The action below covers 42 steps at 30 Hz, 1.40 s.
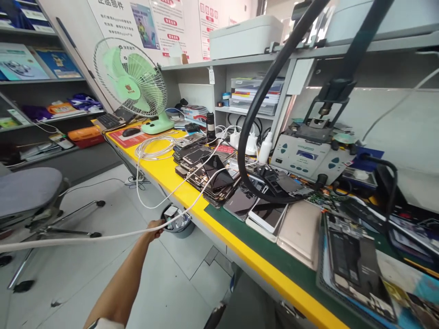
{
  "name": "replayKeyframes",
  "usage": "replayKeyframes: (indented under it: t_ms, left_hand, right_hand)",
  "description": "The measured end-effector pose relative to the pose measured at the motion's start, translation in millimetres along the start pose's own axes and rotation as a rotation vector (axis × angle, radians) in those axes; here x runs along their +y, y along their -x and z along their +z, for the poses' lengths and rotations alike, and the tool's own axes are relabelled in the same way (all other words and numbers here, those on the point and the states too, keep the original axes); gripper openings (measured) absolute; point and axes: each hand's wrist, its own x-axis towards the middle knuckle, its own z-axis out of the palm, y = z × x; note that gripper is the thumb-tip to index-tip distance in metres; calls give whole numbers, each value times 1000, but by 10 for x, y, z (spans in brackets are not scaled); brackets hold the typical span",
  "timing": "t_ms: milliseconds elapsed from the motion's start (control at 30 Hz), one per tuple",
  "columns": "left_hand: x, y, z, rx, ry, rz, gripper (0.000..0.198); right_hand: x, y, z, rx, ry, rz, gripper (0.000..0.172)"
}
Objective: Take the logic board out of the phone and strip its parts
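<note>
My left hand (155,229) reaches down beside the yellow-edged workbench, fingers closed at the near left rim of a grey trash bin (187,232). The bin holds crumpled packaging and other litter. A white cable (113,239) crosses in front, just above the hand, and partly covers the fingers and the bin. My right hand is out of view.
Stacks of opened phones (206,171) line the workbench (192,201). Behind them stand a grey soldering station (306,157) and a thick black hose (245,132). A green fan (132,87) sits at the far end, an office chair (29,192) at left.
</note>
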Motion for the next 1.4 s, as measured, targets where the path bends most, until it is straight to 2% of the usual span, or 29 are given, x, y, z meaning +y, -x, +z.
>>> replayKeyframes:
  t_ms: [167,433,667,867,1033,1167,1400]
  left_hand:
    - [112,-354,-105,-9,-48,32,27]
    - [55,-454,-178,-65,-108,62,29]
    - [-54,-864,-421,-44,-141,5,31]
    - [-202,-936,-465,25,-167,-37,29]
    - [-223,-1057,-612,87,-197,-72,36]
    - [-225,-1056,-706,126,-233,-91,37]
    - [-199,-1005,-666,153,-285,-73,35]
  right_hand:
    - [142,-250,53,-21,-20,-23,23]
    - [147,-286,72,-3,-52,12,23]
    - [464,-723,133,49,-116,59,25]
    - [661,-1007,293,77,-178,68,33]
    - [815,-1188,443,85,-220,92,33]
    - [863,-1219,505,79,-243,118,30]
    - [906,-1179,507,57,-251,167,32]
